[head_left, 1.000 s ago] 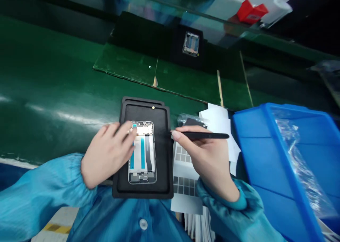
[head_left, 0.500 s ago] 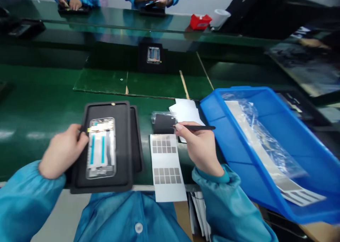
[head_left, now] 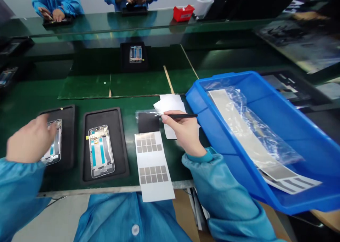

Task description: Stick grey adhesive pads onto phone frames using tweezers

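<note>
My left hand (head_left: 30,139), somewhat blurred, hovers over the left side of a black tray (head_left: 69,135), its thumb and forefinger apart. It partly hides a phone frame (head_left: 57,146) lying in that tray. Right of it, a second black tray (head_left: 117,121) bears another opened phone frame (head_left: 101,151) with blue strips and a yellow tab. Black tweezers (head_left: 183,116) are pinched in my right hand (head_left: 186,132), their tips by a dark block (head_left: 148,123). Just in front of the block lies a white sheet (head_left: 152,158) with rows of grey square stickers.
On the right stands a blue bin (head_left: 220,142) with a plastic bag (head_left: 265,135) and sticker strips. White papers (head_left: 172,103) lie beside it. Farther back are another tray (head_left: 124,57) with a phone frame, a red box (head_left: 183,13) and two co-workers' hands.
The upper tray has moved left off the other tray, which now shows fully. My left hand has moved left and its fingers have come off the tray's edge. The view has shifted right.
</note>
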A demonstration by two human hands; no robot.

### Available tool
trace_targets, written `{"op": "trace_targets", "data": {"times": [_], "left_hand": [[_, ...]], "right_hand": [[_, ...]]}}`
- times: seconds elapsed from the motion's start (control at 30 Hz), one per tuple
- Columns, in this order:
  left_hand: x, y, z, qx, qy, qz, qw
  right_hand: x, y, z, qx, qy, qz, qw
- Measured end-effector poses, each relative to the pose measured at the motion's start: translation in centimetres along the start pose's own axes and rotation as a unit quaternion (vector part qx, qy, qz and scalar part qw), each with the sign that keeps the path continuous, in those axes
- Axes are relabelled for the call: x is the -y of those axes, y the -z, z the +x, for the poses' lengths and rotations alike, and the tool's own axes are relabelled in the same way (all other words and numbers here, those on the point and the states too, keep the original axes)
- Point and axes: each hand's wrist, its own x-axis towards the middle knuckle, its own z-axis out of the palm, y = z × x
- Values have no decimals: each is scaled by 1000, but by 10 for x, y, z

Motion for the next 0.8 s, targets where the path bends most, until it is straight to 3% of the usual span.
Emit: {"op": "trace_targets", "data": {"times": [0.03,0.07,0.13,0.2,0.23,0.3,0.4,0.53,0.8], "left_hand": [[-1,20,16,-32,61,-83,994],[-3,41,34,-67,133,-193,970],[-11,79,75,-126,204,-409,880],[-24,109,117,-166,157,-557,799],[-31,119,137,-173,148,-630,742],[-44,131,169,-169,141,-710,669],[-56,133,195,-157,149,-736,641],[-63,130,199,-161,166,-746,625],[-73,134,194,-192,196,-721,636]], "right_hand": [[0,-2,3,1,10,-1,1000],[1,-4,6,2,22,-1,1000],[1,-9,12,3,45,-3,999],[-1,-14,15,1,57,-7,998],[-3,-16,16,-3,60,-8,998],[-9,-19,15,-11,59,-3,998],[-18,-20,11,-7,61,7,998],[-26,-19,9,12,68,11,998],[-26,-19,7,2,97,3,995]]}}
